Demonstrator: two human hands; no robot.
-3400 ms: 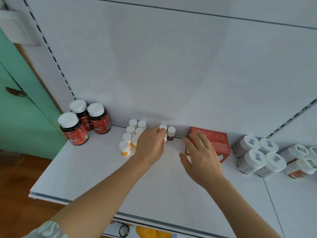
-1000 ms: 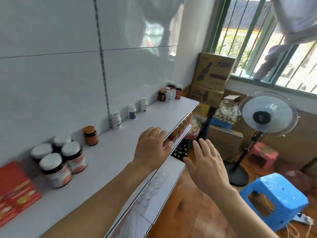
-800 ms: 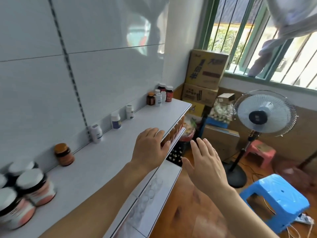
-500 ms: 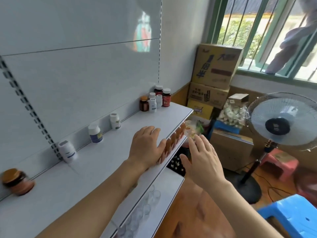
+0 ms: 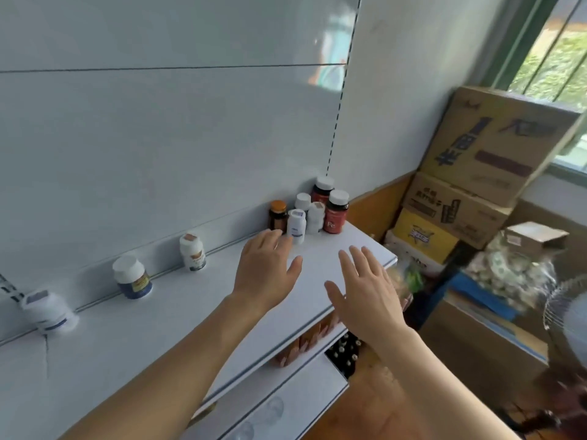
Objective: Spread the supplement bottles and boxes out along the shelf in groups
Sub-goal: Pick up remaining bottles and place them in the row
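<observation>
White shelf carrying supplement bottles along its back edge. Both hands hover above the shelf, palms down, fingers straight and spread, neither grip holding anything. The left hand lies just short of a cluster at the shelf's far end; its fingertips reach nearly to a white bottle with a blue label, contact uncertain. Directly beyond the left hand stand an amber bottle with an orange cap, two further white bottles, and two dark red bottles with white caps, all upright and close together. The right hand hovers beside the left, over the shelf's front corner. To the left of the left hand, well apart along the back edge, stand three single white-capped bottles. Stacked cardboard boxes stand beyond the right hand.
</observation>
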